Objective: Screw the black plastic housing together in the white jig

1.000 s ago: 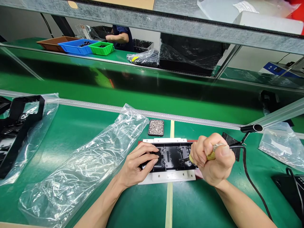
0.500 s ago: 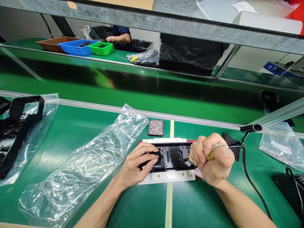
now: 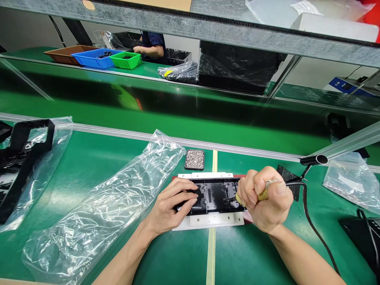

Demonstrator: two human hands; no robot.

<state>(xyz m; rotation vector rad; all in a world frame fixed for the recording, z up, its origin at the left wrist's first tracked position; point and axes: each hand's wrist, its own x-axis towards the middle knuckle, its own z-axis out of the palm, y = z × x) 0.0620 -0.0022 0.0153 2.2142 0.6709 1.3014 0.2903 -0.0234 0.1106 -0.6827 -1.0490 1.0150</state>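
Note:
A long black plastic panel with small posts and ribs lies in a white fixture on the green bench. My left hand rests on the panel's left end, its fingers apart and slightly bent. Wrapped in a fist, my right hand grips a soldering iron with a yellowish handle and a black cord. The iron tilts down to the left, and its dark tip reaches the panel right of centre; exact contact is too small to tell. Behind the fixture sits a small black tray full of tiny metal pieces.
To the left lie a clear plastic bag and a bagged black frame. On the right are a tubular iron holder, a bag of small metal parts and the cord. A co-worker stands beyond coloured bins.

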